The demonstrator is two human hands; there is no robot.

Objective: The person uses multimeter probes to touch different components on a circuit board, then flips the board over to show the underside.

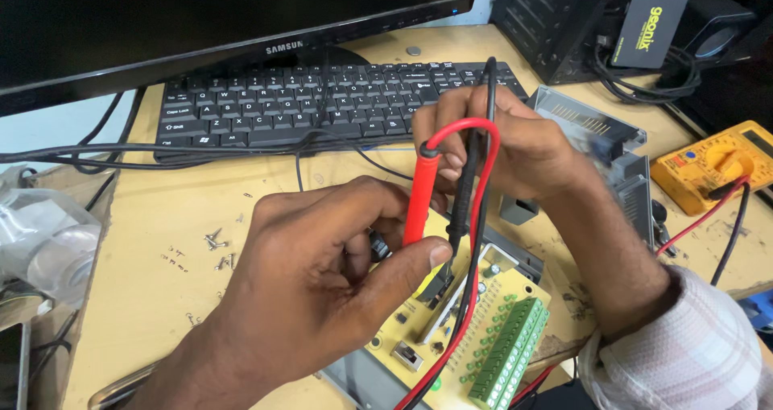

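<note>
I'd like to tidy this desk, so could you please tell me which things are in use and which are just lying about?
In use:
left hand
right hand
red probe
black probe
yellow circuit board with green terminal strip
yellow multimeter

Lying about:
black keyboard
black monitor
loose screws

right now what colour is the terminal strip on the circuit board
Green terminal strip, on the pale yellow circuit board; head view.

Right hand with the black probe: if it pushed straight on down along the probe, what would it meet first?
Most likely the yellow circuit board: the right hand aims the black probe down at it, beside the left hand's red probe. Depth is unclear; the tip may already touch.
</note>
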